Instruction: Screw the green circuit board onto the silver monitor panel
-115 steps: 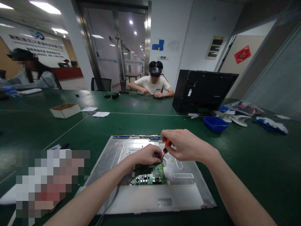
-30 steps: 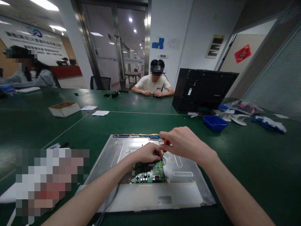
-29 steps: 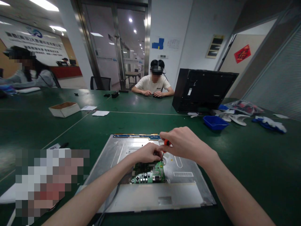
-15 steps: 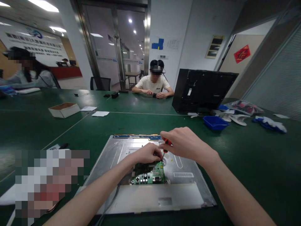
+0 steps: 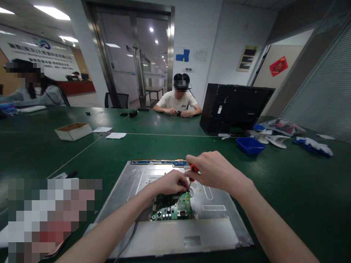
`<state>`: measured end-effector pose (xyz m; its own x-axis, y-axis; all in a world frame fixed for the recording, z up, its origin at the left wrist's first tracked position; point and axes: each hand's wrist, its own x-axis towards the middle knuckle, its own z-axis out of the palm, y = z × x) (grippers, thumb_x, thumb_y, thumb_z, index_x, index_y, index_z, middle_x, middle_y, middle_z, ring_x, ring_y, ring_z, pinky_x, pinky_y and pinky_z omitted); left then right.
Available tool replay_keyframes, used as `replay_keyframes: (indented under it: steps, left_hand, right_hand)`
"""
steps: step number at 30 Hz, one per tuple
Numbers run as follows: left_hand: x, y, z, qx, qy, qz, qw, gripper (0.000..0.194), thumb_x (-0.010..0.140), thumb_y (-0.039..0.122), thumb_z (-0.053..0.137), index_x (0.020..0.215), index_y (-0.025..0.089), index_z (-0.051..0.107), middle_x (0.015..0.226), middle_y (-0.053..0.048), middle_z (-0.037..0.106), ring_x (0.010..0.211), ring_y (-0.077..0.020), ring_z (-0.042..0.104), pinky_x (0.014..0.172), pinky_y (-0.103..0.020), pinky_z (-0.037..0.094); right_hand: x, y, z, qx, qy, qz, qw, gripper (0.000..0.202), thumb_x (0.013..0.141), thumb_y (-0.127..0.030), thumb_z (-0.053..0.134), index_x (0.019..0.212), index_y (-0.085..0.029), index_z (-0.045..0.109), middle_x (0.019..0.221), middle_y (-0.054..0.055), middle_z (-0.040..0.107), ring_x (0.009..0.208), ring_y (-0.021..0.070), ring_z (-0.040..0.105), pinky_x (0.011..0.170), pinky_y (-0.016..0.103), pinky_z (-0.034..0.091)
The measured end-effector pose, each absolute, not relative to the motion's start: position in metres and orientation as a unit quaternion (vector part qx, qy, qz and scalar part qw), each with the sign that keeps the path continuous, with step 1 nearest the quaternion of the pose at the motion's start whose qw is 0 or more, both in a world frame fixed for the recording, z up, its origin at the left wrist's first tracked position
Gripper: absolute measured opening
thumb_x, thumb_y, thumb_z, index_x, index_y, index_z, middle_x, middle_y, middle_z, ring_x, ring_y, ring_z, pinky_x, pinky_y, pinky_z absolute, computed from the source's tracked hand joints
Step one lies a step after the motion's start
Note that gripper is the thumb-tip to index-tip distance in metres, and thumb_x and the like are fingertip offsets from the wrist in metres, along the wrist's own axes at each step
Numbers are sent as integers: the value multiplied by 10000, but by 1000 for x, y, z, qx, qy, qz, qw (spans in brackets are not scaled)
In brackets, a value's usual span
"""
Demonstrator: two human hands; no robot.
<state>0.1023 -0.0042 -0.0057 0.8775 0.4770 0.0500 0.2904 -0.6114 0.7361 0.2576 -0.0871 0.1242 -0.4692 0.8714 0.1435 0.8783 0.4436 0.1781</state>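
Note:
A metal panel [image 5: 216, 221] lies flat on the green table, with a green circuit board [image 5: 175, 210] on its middle. My right hand [image 5: 211, 170] grips a red and black screwdriver [image 5: 194, 168] whose shaft points down to the board's upper right corner. Beside the tip, my left hand [image 5: 175, 181] has its fingers closed at the board's upper edge; whatever they hold is hidden. A blue strip board [image 5: 156, 163] runs along the panel's far edge. A grey cable [image 5: 131, 237] passes by my left forearm.
A black monitor [image 5: 238, 109] stands at the back right, near a blue tray [image 5: 250, 145] and gloves [image 5: 314, 146]. An open box [image 5: 73, 131] sits at the left. One person [image 5: 179, 100] sits opposite, another [image 5: 35, 89] at far left.
The view has tilted slightly, so the panel and hands appear a little lower. Both hands keep nearly the same place at the board's corner, the screwdriver still in my right hand.

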Motion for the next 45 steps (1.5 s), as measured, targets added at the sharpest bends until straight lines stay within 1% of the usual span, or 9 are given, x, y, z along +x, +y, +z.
replay_keyframes:
  steps: [5,8,14,21,27,32,36,42,45]
  left_hand:
    - [102,-6,-2,894,206,129,375,179,683,66,597,787,137,725,719,1,691,667,-132,595,639,-186,417]
    - [102,-7,-1,891,210,130,381,172,683,58,601,771,138,725,703,5,684,664,-125,590,644,-181,417]
    - [101,-6,-5,882,217,119,402,186,703,70,591,807,149,723,743,-1,694,686,-134,608,664,-192,431]
    - [101,-6,-4,883,215,131,396,181,689,62,594,786,141,725,736,-9,688,689,-136,605,639,-188,427]
    - [101,-7,0,889,223,126,381,164,702,86,613,797,153,729,794,-15,693,723,-138,609,680,-191,430]
    - [102,-7,2,891,218,117,382,178,698,61,598,785,154,723,707,9,678,693,-130,595,662,-186,424]
    - [102,-6,0,891,213,125,381,175,683,54,605,780,149,715,703,13,672,688,-128,591,663,-185,423]
    - [101,-5,-4,883,207,132,401,195,683,45,584,800,143,706,738,7,683,690,-129,602,676,-192,436]
    - [100,-5,-4,885,209,126,397,195,691,52,581,797,153,710,741,6,684,707,-134,604,686,-197,438]
  right_hand:
    - [259,-90,124,-498,-861,-88,49,141,809,-303,521,885,-188,491,821,23,633,645,140,557,492,277,221]
    - [259,-88,123,-498,-861,-87,57,91,805,-245,503,878,-191,491,798,10,633,640,136,554,494,274,216]
    - [256,-82,122,-522,-844,-119,30,209,849,-414,506,826,-208,537,686,10,641,597,154,567,481,274,171]
    - [264,-87,123,-516,-851,-87,51,198,823,-397,534,836,-202,568,740,16,654,639,157,579,492,278,219]
    - [262,-83,123,-542,-830,-131,7,363,874,-507,434,755,-207,601,652,44,642,595,174,582,483,284,186]
    - [260,-84,125,-520,-850,-81,21,124,832,-313,524,906,-223,567,769,20,666,688,165,599,512,270,231]
    - [263,-88,127,-486,-872,-26,54,208,784,-230,549,986,-225,498,886,0,657,727,145,588,547,256,277]
    - [262,-88,126,-513,-854,-81,42,245,838,-463,508,909,-234,561,742,12,657,663,171,586,507,265,220]
    - [260,-85,123,-531,-841,-104,29,234,868,-436,469,849,-229,576,676,13,642,606,159,572,492,271,185]
